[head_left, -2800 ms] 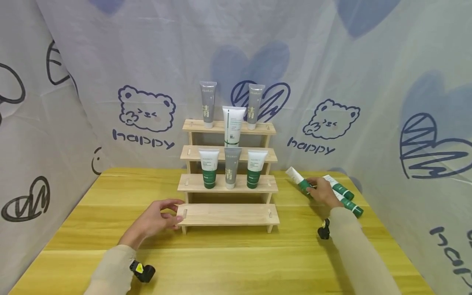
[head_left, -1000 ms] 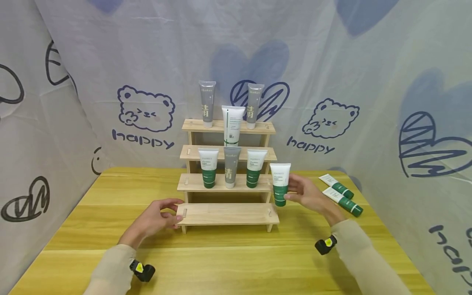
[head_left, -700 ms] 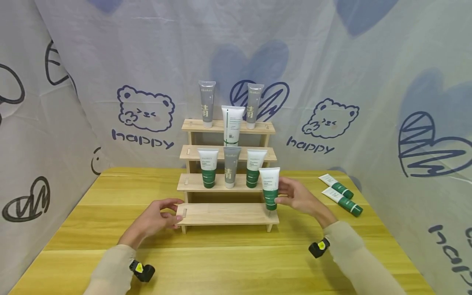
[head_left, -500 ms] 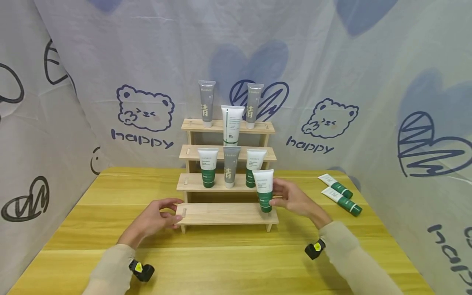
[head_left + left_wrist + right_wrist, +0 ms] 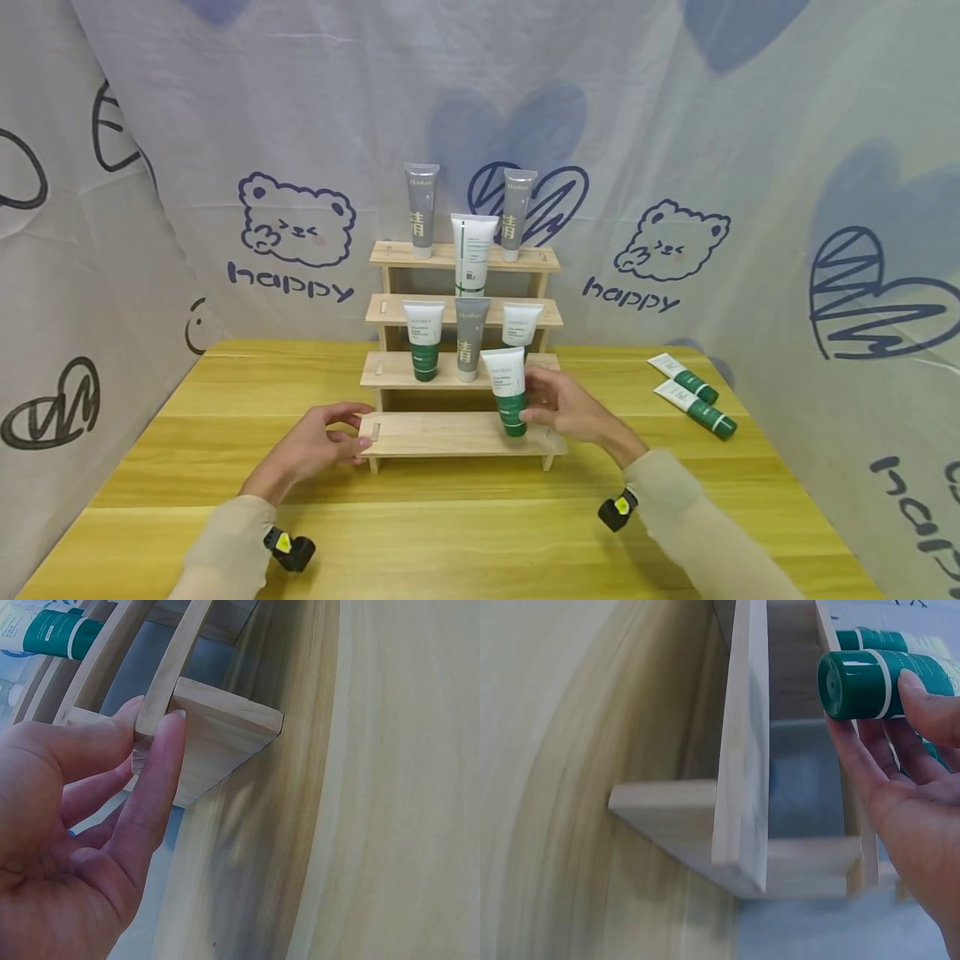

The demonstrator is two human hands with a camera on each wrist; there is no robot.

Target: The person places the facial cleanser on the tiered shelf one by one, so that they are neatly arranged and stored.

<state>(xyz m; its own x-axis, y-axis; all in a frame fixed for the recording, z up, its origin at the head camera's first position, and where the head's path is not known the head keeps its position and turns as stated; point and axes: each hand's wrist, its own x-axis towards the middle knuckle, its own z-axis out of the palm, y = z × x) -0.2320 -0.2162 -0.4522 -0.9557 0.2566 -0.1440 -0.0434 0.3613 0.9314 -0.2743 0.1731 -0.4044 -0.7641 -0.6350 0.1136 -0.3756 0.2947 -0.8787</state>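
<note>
Yellow wood-grain table point(image 5: 450, 537) under a pale wooden four-tier stand point(image 5: 427, 435). Left hand point(image 5: 318, 442) pinches the left end of the stand's bottom board. Right hand point(image 5: 566, 408): grip narrow and full. Tall white plastic tube point(image 5: 473, 254) on the stand's second tier down. Grey plastic tubes point(image 5: 422, 208): two top tier, one third. Small white-and-green plastic tubes point(image 5: 424, 342): two on third, two lying right of the stand, plus the held tube point(image 5: 507, 387), cap down, tilted over its bottom tier.

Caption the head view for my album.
Left hand grips a wooden stand; right hand holds a white-green tube above its lowest step.
</note>
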